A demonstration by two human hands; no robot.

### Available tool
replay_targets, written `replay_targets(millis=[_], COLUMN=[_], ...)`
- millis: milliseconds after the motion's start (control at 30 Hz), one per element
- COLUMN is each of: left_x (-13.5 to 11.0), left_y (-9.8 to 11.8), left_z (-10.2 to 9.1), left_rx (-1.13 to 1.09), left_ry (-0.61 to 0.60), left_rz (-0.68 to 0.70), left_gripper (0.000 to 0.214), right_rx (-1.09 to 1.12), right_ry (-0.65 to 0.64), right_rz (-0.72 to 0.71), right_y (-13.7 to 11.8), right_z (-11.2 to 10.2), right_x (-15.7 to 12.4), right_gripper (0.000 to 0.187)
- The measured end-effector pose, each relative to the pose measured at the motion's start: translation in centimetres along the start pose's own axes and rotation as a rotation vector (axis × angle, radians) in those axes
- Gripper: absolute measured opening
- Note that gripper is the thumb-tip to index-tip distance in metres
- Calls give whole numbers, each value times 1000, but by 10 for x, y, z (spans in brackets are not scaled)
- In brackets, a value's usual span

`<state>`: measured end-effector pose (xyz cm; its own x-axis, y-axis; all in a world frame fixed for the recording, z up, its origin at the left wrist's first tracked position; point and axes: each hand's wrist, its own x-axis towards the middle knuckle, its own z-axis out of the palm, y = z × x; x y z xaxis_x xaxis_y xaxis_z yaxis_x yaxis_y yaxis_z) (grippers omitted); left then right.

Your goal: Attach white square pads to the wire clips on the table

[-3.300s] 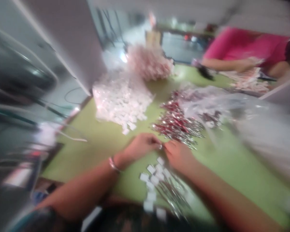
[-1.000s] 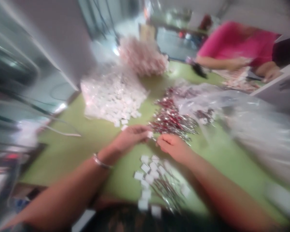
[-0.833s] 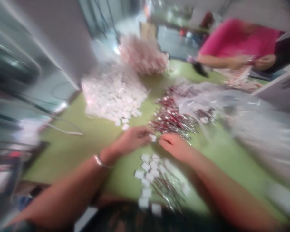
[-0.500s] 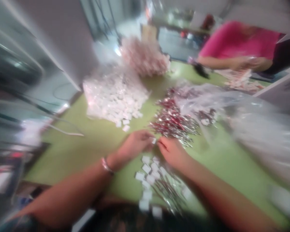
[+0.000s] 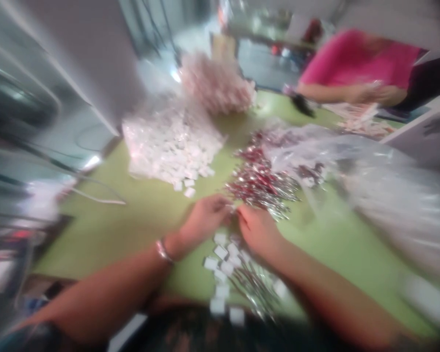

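Note:
My left hand (image 5: 209, 213) is closed in a pinch on a small white square piece (image 5: 232, 208), which shows at its fingertips. Right beside it, my right hand (image 5: 257, 226) is also pinched, its fingertips meeting the white piece; whatever it grips is hidden and blurred. Below both hands lies a group of white square pieces (image 5: 220, 252) joined or mixed with thin silvery strands (image 5: 254, 288). Just beyond my fingers is a heap of shiny red and silver strands (image 5: 262, 181).
A clear plastic bag (image 5: 143, 146) spills white pieces (image 5: 190, 166) on the green table (image 5: 161, 205). Behind it sits a pale pink bundle (image 5: 214, 85). Clear plastic sheeting (image 5: 385, 181) covers the right side. Across the table, a person in a pink top (image 5: 363, 66) handles pale strips (image 5: 366, 120).
My two hands have come slightly closer together at the fingertips, and less of the white piece shows between them. The whole view has shifted slightly.

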<state>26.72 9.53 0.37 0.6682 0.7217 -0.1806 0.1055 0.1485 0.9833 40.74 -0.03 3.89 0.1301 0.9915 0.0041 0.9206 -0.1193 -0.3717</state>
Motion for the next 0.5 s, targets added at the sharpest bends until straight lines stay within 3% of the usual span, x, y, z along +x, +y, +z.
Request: replay_targets(millis=[133, 233, 400, 500], left_x=[0, -5, -10, -2], left_y=[-2, 1, 12, 26], left_z=[0, -1, -14, -38], left_rx=[163, 346, 552, 785], left_ry=[-61, -112, -147, 67], left_rz=[11, 108, 267, 257], left_gripper=[14, 11, 18, 30], right_rx=[26, 41, -133, -265], right_ry=[-131, -215, 126, 127], right_rz=[-18, -44, -15, -19], right_y=[5, 15, 33, 40], right_z=[-9, -22, -22, -13], right_x=[3, 12, 31, 36], right_gripper=[20, 23, 21, 20])
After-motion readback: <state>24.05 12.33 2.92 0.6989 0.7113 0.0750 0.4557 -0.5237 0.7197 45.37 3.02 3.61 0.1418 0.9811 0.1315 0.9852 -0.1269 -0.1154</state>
